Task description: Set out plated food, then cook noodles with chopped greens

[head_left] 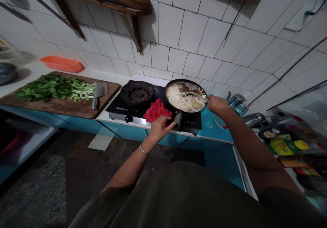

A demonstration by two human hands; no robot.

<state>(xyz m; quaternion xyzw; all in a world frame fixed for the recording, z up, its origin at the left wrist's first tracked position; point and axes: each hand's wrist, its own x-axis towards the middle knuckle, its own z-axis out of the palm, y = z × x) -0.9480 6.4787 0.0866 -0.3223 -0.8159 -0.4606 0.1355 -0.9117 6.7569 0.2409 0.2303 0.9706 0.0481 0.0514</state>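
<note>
Nearest the viewer, the left hand (159,127) is closed around the pan handle (177,120), steadying it at the front edge of the stove (120,107). A red cloth (156,110) lies just beside that hand, on the stove between the two burners. Slightly farther, the right hand (216,103) is clamped on the handle of a metal spoon (195,95) whose bowl rests among the noodles (182,100). The pan (186,95) sits on the right burner; the noodles in it are pale, with a brown patch at the far side, which suggests stirring is under way and cooking unfinished. The left burner (137,92) is bare. To the left on the counter (112,117), a cutting board (63,107) carries chopped greens (55,89) and a cleaver (98,93); the greens are cut but not yet in the pan. An orange basket (62,63) stands by the tiled wall.
</note>
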